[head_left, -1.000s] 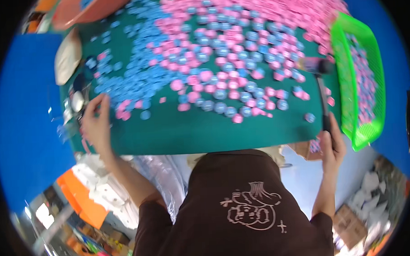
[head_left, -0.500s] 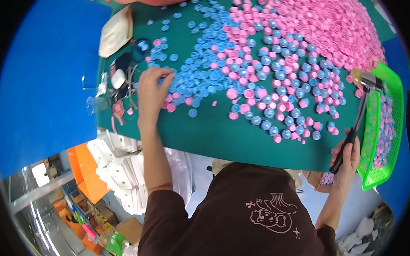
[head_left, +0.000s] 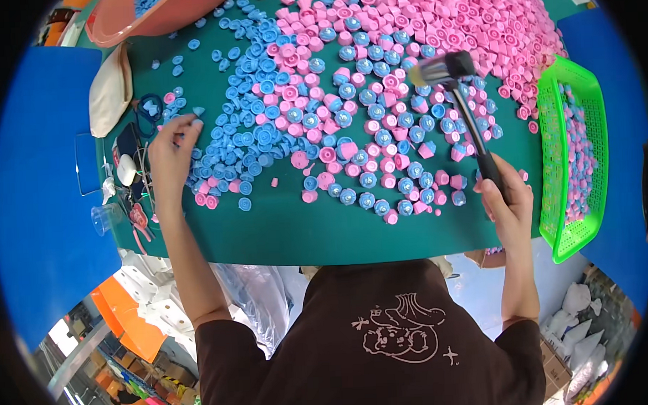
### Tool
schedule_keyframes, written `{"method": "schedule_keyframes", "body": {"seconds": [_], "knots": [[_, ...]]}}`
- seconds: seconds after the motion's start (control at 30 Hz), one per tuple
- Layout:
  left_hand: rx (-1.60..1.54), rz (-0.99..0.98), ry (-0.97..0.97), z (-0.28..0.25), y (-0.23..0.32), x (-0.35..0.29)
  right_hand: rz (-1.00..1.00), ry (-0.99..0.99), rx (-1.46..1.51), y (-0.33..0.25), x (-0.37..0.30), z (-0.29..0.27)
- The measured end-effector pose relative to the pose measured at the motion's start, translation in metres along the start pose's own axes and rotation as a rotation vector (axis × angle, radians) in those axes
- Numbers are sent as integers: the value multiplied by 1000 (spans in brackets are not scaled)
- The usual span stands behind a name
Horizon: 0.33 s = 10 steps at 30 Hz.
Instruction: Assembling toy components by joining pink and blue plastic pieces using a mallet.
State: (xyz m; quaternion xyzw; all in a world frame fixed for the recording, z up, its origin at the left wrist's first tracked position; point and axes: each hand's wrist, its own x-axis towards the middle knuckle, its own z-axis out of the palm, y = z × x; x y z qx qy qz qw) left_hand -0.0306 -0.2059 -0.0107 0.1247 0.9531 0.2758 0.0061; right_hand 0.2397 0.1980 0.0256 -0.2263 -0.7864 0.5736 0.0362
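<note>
My left hand [head_left: 171, 154] is at the left edge of a spread of small blue caps [head_left: 232, 127]. Its thumb and fingertips pinch one blue cap [head_left: 198, 111], raised off the pile. My right hand [head_left: 511, 199] is wrapped round the black grip of a mallet [head_left: 468, 115]. The mallet's head, dark at one end and yellowish at the other, hangs over several pink pieces topped with shiny blue caps [head_left: 368, 180]. Beyond these lies a big heap of small pink cup-shaped pieces [head_left: 475, 26].
A green plastic basket [head_left: 549, 159] holding pink and blue pieces stands at the table's right edge. A salmon-coloured basin [head_left: 128, 24] is at the far left, with a cream cloth pouch [head_left: 112, 92] nearby. Scissors [head_left: 148, 109] and a clear cup [head_left: 105, 219] lie along the left side.
The mallet has swung left and away from the basket, over the capped pieces. My left hand now shows a blue cap at its fingertips. The whole view has shifted.
</note>
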Motion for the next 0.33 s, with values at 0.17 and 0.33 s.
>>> {"method": "schedule_keyframes", "body": {"seconds": [0.17,0.33], "knots": [[155,113,140,3,-2,-1,-27,-7,-87,-4,10,-3],[210,101,66,3,-11,-1,91,-39,-120,-18,-2,-19]]}}
